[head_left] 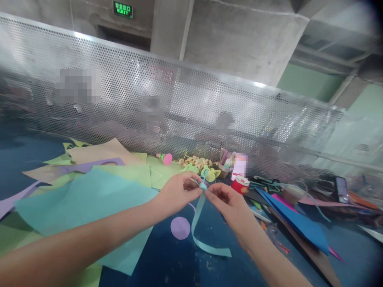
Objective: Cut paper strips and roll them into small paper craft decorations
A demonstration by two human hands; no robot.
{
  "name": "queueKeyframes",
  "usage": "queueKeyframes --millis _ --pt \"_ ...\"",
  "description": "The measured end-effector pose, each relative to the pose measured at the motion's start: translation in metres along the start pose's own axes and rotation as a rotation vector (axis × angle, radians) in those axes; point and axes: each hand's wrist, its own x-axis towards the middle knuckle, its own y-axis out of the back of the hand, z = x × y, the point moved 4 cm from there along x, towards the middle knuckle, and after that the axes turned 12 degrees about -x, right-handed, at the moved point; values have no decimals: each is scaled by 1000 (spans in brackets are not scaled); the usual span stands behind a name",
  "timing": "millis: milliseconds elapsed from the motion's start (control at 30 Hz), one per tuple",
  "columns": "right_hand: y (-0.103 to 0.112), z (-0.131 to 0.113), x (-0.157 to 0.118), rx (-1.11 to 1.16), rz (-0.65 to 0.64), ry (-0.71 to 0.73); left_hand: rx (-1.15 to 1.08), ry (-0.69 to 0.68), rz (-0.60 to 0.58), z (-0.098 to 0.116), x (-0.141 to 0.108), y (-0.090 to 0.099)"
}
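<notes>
Blue tabletop point(167, 259), strip point(196, 225) nearward then rightward

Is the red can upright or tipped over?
Upright: the red can shows its silver top facing up, with the red side below it.

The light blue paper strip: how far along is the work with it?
Done, it seems: the light blue strip and the purple circle are cut out. In hand: the strip's upper end, pinched by the left hand and right hand. Left, probably: the long tail, which trails loose and unfolded.
</notes>
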Motion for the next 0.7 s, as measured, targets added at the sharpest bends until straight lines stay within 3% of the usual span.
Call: queueKeyframes --millis 167,300,400,700 --pt "1 1 1 3 46 23 -255 105 -25 -1 -3 -6" --pt "3 -9 1 175 -74 85 -367 145 -29 3 -3 -7" --pt "6 -17 -1 155 -152 172 -312 178 -15 7 -1 -3" --pt "12 -21 -8 -206 104 424 -109 121 -25 10 2 3"
